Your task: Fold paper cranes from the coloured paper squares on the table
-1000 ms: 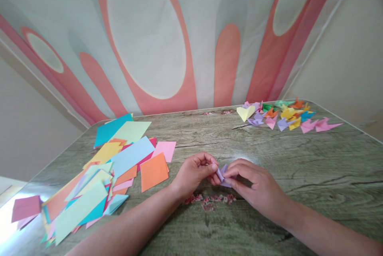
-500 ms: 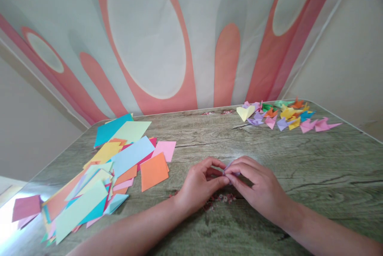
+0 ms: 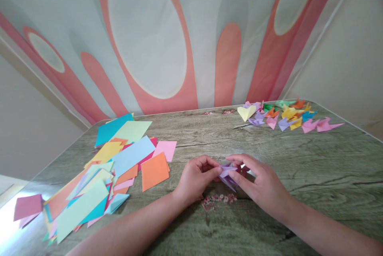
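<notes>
A small folded paper piece in light purple, with pointed ends like an origami crane, is between my two hands, just above the table. My left hand pinches its left side between thumb and fingertips. On the right side, the thumb of my right hand presses against the paper, its fingers curled behind. One purple point hangs downward between the hands. Some of the folds are covered by my fingers.
Loose coloured paper sheets lie in an overlapping pile on the left. Several folded paper cranes stand at the back right, beside a pale yellow paper heart. The wood-grain table meets a patterned backdrop.
My hands have drawn slightly apart and the right fingers have lifted. The purple folded paper, mostly covered before, now shows clearly with its points spread.
</notes>
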Tool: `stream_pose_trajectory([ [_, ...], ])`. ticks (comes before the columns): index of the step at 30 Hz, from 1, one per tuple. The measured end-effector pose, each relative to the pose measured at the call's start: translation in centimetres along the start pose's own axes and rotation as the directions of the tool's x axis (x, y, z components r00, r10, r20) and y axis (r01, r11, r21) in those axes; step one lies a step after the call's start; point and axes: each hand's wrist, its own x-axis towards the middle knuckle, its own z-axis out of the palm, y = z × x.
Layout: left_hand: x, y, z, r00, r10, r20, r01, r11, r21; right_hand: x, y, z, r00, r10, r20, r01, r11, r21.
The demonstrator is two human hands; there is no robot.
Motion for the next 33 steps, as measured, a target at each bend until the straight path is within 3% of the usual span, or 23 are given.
stream_pose_trajectory([
  [5, 0.12, 0.01, -0.21, 1.000, 0.010, -0.008, -0.010, 1.000, -0.010, 0.45, 0.11, -0.35, 0.999, 0.011, 0.030, -0.013, 0.998, 0.068],
  [11, 0.05, 0.10, -0.07, 1.000, 0.019, 0.011, -0.019, 1.000, 0.010, 0.50, -0.31, -0.57, 0.991, 0.102, 0.084, -0.113, 0.984, 0.139],
  [15, -0.15, -0.10, -0.07, 0.999, 0.049, -0.008, -0.047, 0.980, 0.194, 0.44, -0.58, -0.42, 0.982, 0.145, 0.118, -0.165, 0.970, 0.177],
  [18, -0.40, -0.22, -0.04, 0.992, 0.128, -0.008, -0.115, 0.916, 0.383, 0.46, -0.79, -0.32, 0.978, 0.175, 0.117, -0.191, 0.971, 0.143],
  [24, -0.76, 0.14, 0.20, 0.980, 0.193, 0.052, -0.191, 0.825, 0.532, 0.45, -0.50, -0.04, 0.998, 0.025, 0.053, -0.028, 0.999, 0.044],
  [33, -0.70, 0.69, -0.20, 0.974, 0.206, 0.098, -0.224, 0.780, 0.584, 0.54, -0.60, -0.41, 0.998, -0.018, 0.064, 0.016, 0.999, 0.039],
])
